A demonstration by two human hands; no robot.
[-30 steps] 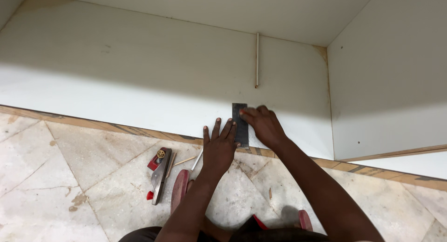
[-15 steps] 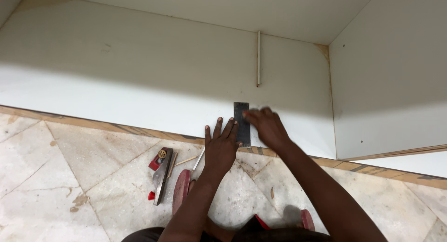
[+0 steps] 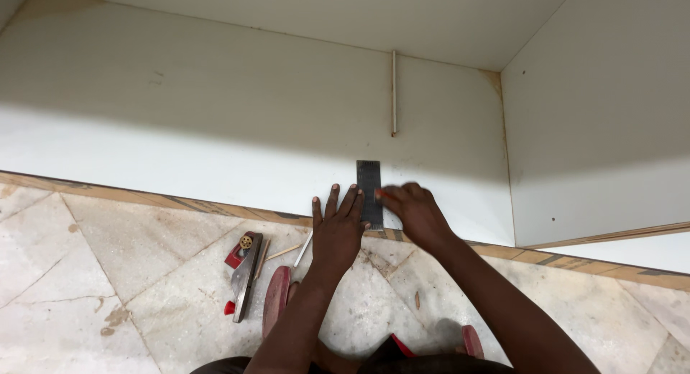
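Left hand [image 3: 336, 226] lies flat with fingers spread, palm down, pressing the near edge of a white panel [image 3: 180, 151] and steadying the left side of a small dark metal square [image 3: 370, 193]. It grips nothing. Right hand [image 3: 413, 212] is curled just right of the square, fingertips pinched around something small with a hint of red, likely a pencil; too blurred to be sure. The square stands upright across the panel's near edge, below a thin vertical rod [image 3: 393, 93] farther up the panel. No drawn line can be made out beside the square, so marking looks barely begun. Left of the square, on the marble floor [image 3: 108, 273], rests a hand plane [image 3: 243, 273] with red handles, untouched.
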